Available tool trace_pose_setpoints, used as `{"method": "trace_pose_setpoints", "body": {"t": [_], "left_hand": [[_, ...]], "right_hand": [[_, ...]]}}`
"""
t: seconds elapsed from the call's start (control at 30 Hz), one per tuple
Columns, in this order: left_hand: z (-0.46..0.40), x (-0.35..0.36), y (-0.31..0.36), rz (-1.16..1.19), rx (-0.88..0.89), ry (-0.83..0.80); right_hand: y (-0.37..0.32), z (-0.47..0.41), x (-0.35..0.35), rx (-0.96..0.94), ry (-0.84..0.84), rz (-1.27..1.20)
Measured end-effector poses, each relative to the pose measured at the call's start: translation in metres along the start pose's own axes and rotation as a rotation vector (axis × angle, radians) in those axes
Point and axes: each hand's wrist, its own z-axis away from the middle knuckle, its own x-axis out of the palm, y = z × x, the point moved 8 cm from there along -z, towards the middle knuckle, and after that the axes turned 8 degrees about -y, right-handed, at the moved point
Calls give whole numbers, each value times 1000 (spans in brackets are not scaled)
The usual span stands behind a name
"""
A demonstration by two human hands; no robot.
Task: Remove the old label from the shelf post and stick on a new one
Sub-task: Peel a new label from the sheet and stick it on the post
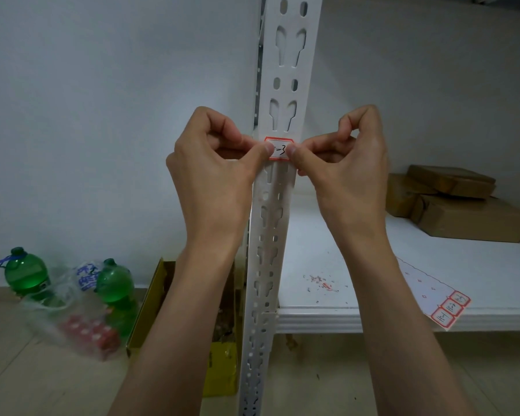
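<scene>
Hands number two, and both meet at one label [279, 149] on the post [282, 100] in the middle of the frame. That label is white with a red border and black handwriting, and it lies flat on the post's front face. At lower right a sheet [433, 291] lies on the shelf [327, 256], its near end overhanging the edge with three more red-bordered labels on it. Small scraps [321, 283] are scattered on the shelf left of the sheet. Boxes [460, 202] of brown cardboard are stacked at the right edge. At lower left, two green bottles [27, 274] stand on the floor beside a clear bag [72, 319] and a yellow carton [159, 301]. The left hand [210, 178] pinches the label's left end with thumb and forefinger, covering some of the writing. The right hand [342, 172] pinches the right end the same way; the other fingers of both are curled.
</scene>
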Motion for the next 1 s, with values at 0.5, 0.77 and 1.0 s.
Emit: {"method": "trace_pose_setpoints", "body": {"t": [0.5, 0.77, 1.0], "left_hand": [[-1, 0, -13, 63, -9, -22], [0, 2, -11, 40, 26, 19], [5, 5, -6, -7, 84, 67]], "right_hand": [[4, 1, 3, -63, -6, -46], [1, 1, 3, -88, 11, -37], [2, 2, 4, -81, 32, -25]]}}
